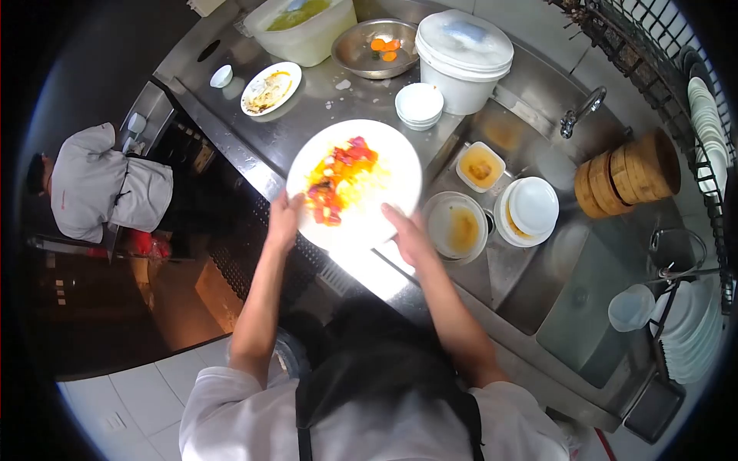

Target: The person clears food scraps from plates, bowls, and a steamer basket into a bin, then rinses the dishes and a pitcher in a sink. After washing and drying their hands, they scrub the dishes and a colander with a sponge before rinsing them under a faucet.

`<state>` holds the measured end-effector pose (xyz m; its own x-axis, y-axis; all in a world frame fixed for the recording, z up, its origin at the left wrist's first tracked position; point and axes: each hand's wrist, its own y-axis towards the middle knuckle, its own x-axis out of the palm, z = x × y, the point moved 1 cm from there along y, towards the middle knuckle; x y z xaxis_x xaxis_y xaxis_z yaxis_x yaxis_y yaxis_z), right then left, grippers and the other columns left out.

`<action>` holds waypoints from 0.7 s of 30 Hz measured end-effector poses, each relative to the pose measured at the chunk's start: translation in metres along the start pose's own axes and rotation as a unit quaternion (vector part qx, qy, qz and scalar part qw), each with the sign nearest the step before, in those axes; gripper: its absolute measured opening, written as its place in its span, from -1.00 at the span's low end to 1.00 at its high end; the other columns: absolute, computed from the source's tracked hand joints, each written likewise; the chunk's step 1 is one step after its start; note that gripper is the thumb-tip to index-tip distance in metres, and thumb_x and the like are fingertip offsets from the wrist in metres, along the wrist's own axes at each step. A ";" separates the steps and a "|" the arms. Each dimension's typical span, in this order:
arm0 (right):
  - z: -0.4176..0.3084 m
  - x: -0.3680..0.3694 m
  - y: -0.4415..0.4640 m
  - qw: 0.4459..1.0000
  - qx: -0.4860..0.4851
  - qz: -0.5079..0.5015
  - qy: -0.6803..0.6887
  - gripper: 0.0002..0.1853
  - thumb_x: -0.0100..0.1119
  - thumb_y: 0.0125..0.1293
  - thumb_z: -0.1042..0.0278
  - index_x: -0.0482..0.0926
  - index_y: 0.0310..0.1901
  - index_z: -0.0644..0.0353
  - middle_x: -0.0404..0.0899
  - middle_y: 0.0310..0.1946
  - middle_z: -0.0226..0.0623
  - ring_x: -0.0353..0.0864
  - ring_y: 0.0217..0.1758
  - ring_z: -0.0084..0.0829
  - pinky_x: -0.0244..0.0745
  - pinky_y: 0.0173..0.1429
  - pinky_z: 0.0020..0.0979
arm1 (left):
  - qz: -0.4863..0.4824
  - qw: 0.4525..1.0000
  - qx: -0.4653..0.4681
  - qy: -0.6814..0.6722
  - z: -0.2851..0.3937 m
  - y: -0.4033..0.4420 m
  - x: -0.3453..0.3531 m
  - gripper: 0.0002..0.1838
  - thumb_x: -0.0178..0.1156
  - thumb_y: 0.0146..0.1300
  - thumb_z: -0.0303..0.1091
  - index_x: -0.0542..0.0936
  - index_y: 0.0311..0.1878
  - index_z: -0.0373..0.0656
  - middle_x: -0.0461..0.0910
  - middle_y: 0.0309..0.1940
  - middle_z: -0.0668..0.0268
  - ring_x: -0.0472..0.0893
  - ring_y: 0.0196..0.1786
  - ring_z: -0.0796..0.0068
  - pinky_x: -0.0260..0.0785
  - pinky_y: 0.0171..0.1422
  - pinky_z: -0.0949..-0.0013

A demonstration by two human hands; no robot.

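Note:
A large white plate (pixel 400 165) with red, orange and yellow food remains is held up in front of me, over the front edge of the steel counter. My left hand (pixel 285 219) grips its left rim, and my right hand (pixel 407 234) grips the lower right rim with the thumb on top. The undersides of my fingers are hidden by the plate. Behind it stand a small stack of white bowls (pixel 420 105) and an oval plate (pixel 289 81) with brown sauce smears.
A white lidded bucket (pixel 464 73), a metal bowl (pixel 354 54) and a plastic tub (pixel 323 34) stand along the back. Right, the sink (pixel 515 288) holds stacked dishes (pixel 533 206) and bamboo steamers (pixel 626 173). Another person (pixel 104 184) works at far left.

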<state>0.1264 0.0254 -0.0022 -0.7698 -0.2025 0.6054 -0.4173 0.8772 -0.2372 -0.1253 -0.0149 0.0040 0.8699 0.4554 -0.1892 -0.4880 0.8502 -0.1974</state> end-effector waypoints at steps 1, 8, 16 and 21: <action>0.003 -0.009 -0.004 0.998 0.009 0.034 0.047 -0.44 0.12 0.20 0.35 0.27 0.19 0.44 0.43 0.08 -0.10 0.45 0.13 -0.32 0.43 0.12 -0.36 | -0.042 0.999 0.001 0.031 -0.001 -0.004 0.007 -0.69 -0.02 0.34 -0.42 0.44 0.06 -0.42 0.60 -0.20 0.19 0.59 -0.29 0.46 0.43 -0.19 0.40; -0.015 -0.042 -0.046 0.981 -0.065 0.183 0.014 -0.47 -0.08 0.03 0.60 0.32 0.14 0.47 0.46 0.03 -0.11 0.49 0.06 -0.33 0.38 0.16 -0.39 | -0.091 0.801 0.455 0.377 0.085 -0.007 0.111 -0.79 0.13 0.20 -0.28 0.59 -0.15 -0.12 0.58 -0.20 0.18 0.53 -0.04 0.18 0.41 0.01 0.17; -0.032 -0.068 -0.063 0.959 -0.107 0.246 0.088 -0.40 -0.07 0.00 0.57 0.29 0.19 0.41 0.46 0.05 -0.11 0.50 0.09 -0.24 0.40 0.18 -0.35 | -0.299 0.745 0.449 0.393 0.043 -0.003 0.150 -0.79 0.09 0.21 -0.29 0.53 -0.14 -0.17 0.48 -0.16 0.15 0.43 -0.04 0.11 0.26 0.13 0.15; -0.031 -0.089 -0.072 0.941 -0.119 0.299 0.107 -0.38 -0.08 -0.04 0.59 0.27 0.19 0.44 0.42 0.08 -0.07 0.46 0.14 -0.23 0.35 0.22 -0.34 | -0.266 0.809 0.368 0.373 0.039 -0.099 0.172 -0.71 0.15 0.20 -0.15 0.55 -0.16 -0.17 0.50 -0.19 0.19 0.46 -0.09 0.15 0.32 0.03 0.21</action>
<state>0.2400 -0.0062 -0.0153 -0.7068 0.4280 0.5632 0.1993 0.8844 -0.4220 0.0755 -0.0101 0.0288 0.5240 -0.0793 -0.8480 0.3548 0.9255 0.1327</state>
